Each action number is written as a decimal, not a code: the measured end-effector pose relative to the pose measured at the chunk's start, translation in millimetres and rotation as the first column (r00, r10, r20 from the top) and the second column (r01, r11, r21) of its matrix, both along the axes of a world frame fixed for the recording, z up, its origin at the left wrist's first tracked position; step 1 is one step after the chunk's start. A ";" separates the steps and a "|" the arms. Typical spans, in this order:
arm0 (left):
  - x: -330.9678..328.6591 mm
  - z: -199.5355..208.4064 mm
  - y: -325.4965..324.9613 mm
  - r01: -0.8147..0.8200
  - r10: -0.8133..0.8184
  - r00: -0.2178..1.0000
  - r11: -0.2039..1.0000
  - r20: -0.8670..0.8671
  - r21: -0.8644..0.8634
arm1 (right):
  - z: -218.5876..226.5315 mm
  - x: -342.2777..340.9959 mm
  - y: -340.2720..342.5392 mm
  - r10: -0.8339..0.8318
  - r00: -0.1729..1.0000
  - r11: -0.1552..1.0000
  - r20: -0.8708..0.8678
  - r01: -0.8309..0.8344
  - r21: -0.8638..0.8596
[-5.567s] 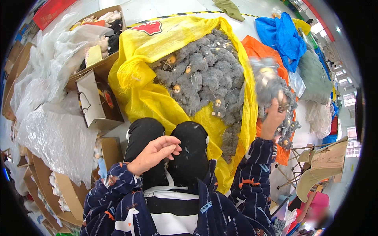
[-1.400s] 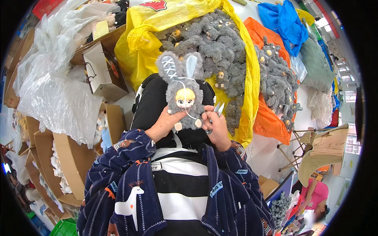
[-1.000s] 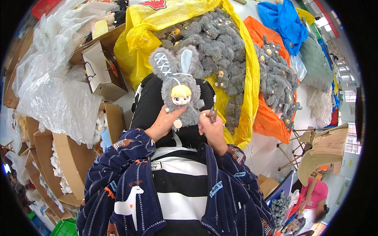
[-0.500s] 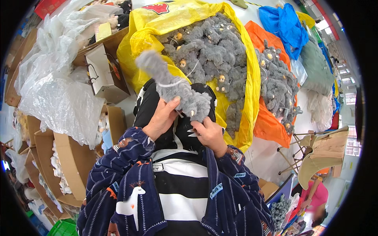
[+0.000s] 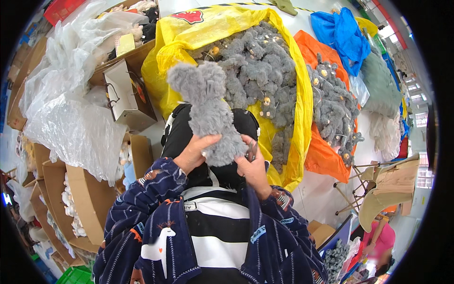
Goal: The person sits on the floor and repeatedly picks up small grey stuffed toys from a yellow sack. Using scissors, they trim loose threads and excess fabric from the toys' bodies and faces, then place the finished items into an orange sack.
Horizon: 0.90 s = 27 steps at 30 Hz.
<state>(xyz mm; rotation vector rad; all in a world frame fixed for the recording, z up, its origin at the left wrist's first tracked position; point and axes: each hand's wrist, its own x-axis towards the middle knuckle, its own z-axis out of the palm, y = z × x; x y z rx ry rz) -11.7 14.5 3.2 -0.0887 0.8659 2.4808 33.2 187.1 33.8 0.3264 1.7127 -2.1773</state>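
Note:
A fluffy grey plush toy (image 5: 210, 113) with two rounded ears lies over my lap, ears pointing away from me, its plain furry side up. My left hand (image 5: 191, 154) is closed on its lower left edge, thumb on top of the fur. At the lower right edge of the toy is my right hand (image 5: 253, 165), closed round small metal snips (image 5: 252, 148), with the thumb against the fur. The blades are partly hidden by the fingers and the fur.
A yellow sack (image 5: 305, 118) ahead holds many grey plush pieces (image 5: 255, 61). An orange bag (image 5: 326, 158) of similar pieces lies to its right. On the left are cardboard boxes (image 5: 90, 194), clear plastic sheeting (image 5: 66, 113) and a paper bag (image 5: 130, 97). A folding stool (image 5: 388, 189) stands right; another person (image 5: 380, 236) is behind it.
The plush toy has been turned over, so both ears and the smooth furry side show. My right hand has the snips lifted, their tips now pointing up instead of left.

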 end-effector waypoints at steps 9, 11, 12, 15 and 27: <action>3.2 0.8 6.0 -0.011 0.026 0.992 0.993 0.121 -0.119 | -10.5 -0.1 -11.9 -0.056 0.998 0.985 0.005 0.056 -0.161; -0.4 4.0 7.9 -0.148 0.148 0.989 0.962 -0.018 -0.228 | -19.6 -6.7 -14.7 -0.023 0.928 0.975 -0.372 0.103 0.196; -2.6 6.4 8.6 -0.243 0.218 0.968 0.937 -0.126 -0.251 | -18.0 -9.5 -12.7 0.051 0.867 0.939 -0.495 0.127 0.319; -9.0 9.6 6.0 -0.371 0.325 0.925 0.885 -0.199 -0.280 | -11.7 -15.4 -1.4 0.236 0.786 0.871 -0.572 0.090 0.483; -55.8 13.3 -3.7 0.263 -0.263 0.964 0.917 0.044 -0.299 | -20.5 -79.2 134.3 -0.500 0.856 0.834 0.133 0.517 -0.193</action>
